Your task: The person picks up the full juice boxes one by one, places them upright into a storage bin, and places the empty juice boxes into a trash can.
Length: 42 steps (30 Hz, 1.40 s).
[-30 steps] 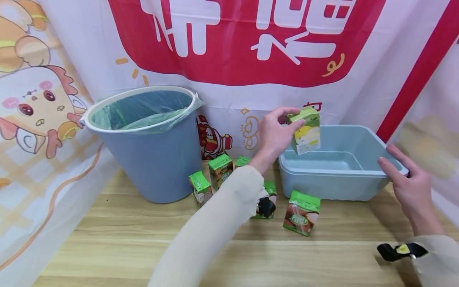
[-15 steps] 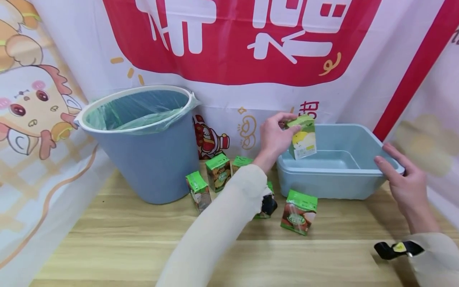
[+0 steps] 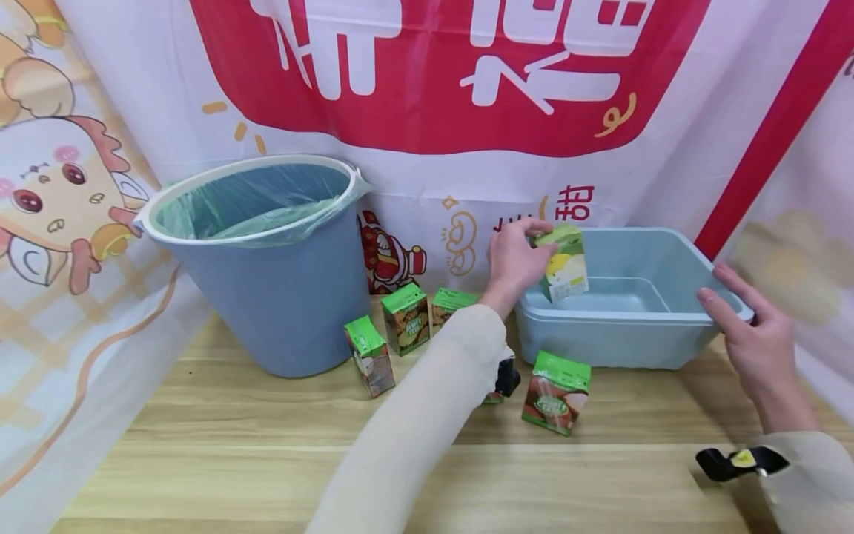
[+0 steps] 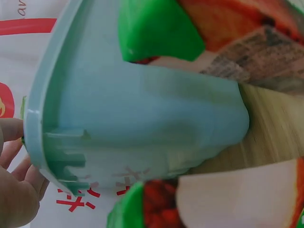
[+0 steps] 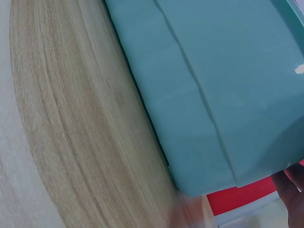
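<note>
My left hand (image 3: 517,259) pinches a small green-and-yellow drink carton (image 3: 568,273) by its upper part. The carton hangs tilted at the left end of a light blue plastic storage bin (image 3: 620,341), its lower edge inside the rim. In the left wrist view the bin's wall (image 4: 156,104) hides most of this carton, and my left fingers (image 4: 12,128) show beyond the rim. At the bin's right end my right hand (image 3: 760,348) grips the rim, with the thumb near the front corner. The right wrist view shows the bin's outer side (image 5: 213,95) close up, with those fingers (image 5: 289,190) at its end.
Green-topped brown cartons stand on the wooden table (image 3: 220,445): one (image 3: 557,393) before the bin, others (image 3: 370,356) to the left, some partly behind my left arm. A blue-grey bucket (image 3: 280,304) with a green liner bag stands at the left, before a printed cloth backdrop (image 3: 427,178).
My left hand has lowered the carton a little, from above the bin's rim down into its left end. The right hand stays on the rim.
</note>
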Motion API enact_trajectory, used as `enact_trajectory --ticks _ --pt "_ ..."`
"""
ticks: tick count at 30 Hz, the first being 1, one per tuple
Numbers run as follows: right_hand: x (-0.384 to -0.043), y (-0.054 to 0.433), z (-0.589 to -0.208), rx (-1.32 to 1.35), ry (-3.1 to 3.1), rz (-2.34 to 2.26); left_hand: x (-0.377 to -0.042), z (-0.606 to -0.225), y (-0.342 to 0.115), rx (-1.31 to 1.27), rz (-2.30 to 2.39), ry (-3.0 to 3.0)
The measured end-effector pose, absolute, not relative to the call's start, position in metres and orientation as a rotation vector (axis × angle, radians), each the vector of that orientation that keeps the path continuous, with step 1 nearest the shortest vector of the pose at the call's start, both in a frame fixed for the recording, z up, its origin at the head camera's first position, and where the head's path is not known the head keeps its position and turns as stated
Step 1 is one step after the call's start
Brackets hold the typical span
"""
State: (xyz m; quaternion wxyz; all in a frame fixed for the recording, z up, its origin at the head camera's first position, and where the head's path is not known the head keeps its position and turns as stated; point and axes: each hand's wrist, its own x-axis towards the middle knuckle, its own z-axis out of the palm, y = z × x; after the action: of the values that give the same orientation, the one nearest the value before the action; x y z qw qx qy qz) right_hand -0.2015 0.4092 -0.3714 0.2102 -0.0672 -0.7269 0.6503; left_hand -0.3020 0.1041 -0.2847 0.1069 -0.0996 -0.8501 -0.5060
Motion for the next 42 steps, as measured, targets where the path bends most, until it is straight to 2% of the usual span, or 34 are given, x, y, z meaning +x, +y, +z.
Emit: enact_trajectory --ticks 10,28,42 --pt "-0.202 0.408 -0.371 -0.197 -2.016 1.813 -0.316 -0.289 0.112 -0.561 -1.033 -2.804" --pt "-0.202 0.409 -0.372 -0.168 -2.006 1.799 -0.319 -0.297 0.129 -0.530 -0.747 -2.957" --pt "-0.206 0.405 -0.372 -0.298 -2.182 1.548 -0.316 -0.296 0.136 -0.689 -0.460 -3.060"
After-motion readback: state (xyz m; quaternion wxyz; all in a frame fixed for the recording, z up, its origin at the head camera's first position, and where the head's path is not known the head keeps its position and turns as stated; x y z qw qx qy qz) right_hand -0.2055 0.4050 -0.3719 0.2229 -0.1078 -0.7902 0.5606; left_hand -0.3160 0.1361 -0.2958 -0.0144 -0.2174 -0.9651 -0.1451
